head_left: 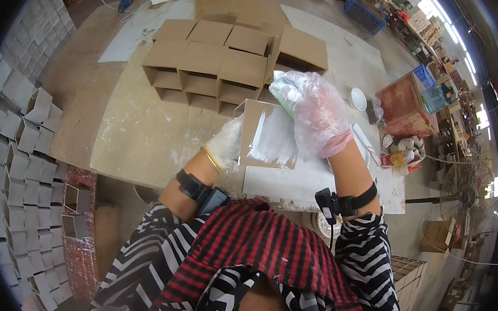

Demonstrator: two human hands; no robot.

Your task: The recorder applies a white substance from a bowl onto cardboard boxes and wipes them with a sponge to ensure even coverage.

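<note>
A brown open box (pixel 254 112), apparently cardboard, is tilted in front of me over the near edge of the table. Streaky white paint or paste (pixel 274 135) covers much of its upward face. My left hand (pixel 225 142), in a whitish glove, grips the box from its left side; some fingers are hidden behind it. My right hand (pixel 321 111), inside a loose clear plastic covering over a pink glove, is closed at the box's upper right edge. White and pale green show at its fingers, but what it holds is too wrapped up to make out.
Behind the box, several brown open boxes (pixel 207 58) stand stacked on the table (pixel 127 140). A white bowl (pixel 358 98) sits right of my right hand. Many pale boxes (pixel 28 167) are piled at the left; a reddish cabinet (pixel 408 104) and a fan (pixel 457 186) stand at the right.
</note>
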